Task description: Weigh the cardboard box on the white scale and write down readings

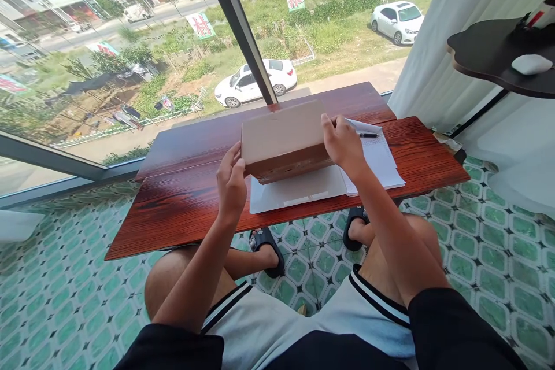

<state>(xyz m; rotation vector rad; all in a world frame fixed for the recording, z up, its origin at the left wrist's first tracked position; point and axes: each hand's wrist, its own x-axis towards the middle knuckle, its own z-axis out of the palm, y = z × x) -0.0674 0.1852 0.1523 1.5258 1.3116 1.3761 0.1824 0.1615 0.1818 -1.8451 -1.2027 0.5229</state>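
In the head view, a brown cardboard box is seen in the middle of the frame. It is held at its two ends. Its left end is held by the left hand, with the thumb near the front corner and the fingers bent along the side. Its right end is held by the right hand, with the thumb by the top edge; some of those fingers are hidden, so their tips cannot be made out.

Under the front of the box, a flat silver thing, maybe a shut laptop, is laid on the red-brown worktop. Whether it is touched by the box cannot be told. To the right of the middle, white papers are laid out, and a black pen is rested on them.

If the box were let go at one end, it could be tipped, and the silver thing could be bumped or scratched by a corner. If the box were swung to the right, the pen could be knocked and the papers pushed. If the silver thing were shoved toward the bottom of the frame, it could be slid off, since the worktop's near edge is close by.
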